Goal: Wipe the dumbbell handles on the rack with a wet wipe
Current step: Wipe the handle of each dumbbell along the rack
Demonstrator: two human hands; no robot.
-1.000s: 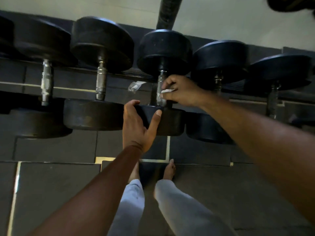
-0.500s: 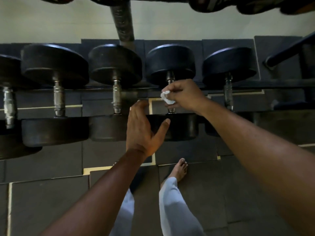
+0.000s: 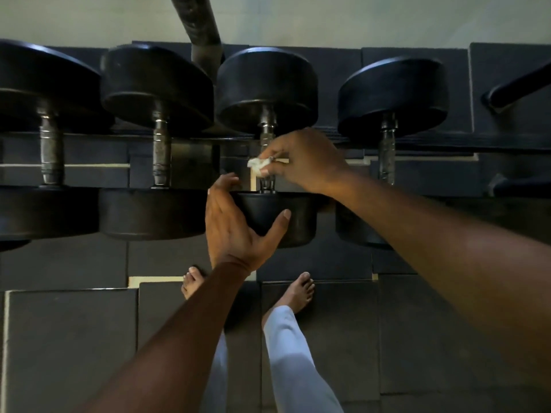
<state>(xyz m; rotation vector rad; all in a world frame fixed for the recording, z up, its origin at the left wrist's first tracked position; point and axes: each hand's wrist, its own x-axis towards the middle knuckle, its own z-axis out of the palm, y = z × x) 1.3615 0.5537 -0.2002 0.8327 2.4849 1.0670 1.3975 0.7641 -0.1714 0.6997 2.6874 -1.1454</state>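
Several black dumbbells lie side by side on the rack, steel handles pointing away from me. On the third dumbbell's handle (image 3: 267, 126) my right hand (image 3: 307, 159) pinches a crumpled white wet wipe (image 3: 258, 166) against the lower part of the bar, hiding that section. My left hand (image 3: 235, 231) cups the same dumbbell's near head (image 3: 298, 222), thumb across its front face and fingers curled over its top left edge.
Neighbouring dumbbell handles stand bare at the left (image 3: 161, 150), far left (image 3: 51, 153) and right (image 3: 387, 150). A dark rack post (image 3: 199, 22) rises behind. A black bar (image 3: 518, 87) juts in at the right. My bare feet (image 3: 301, 290) stand on dark floor mats below.
Half a second ago my left hand hovered spread in front of the near head; now it clasps it. My right hand stays on the handle with the wipe, slightly lower.
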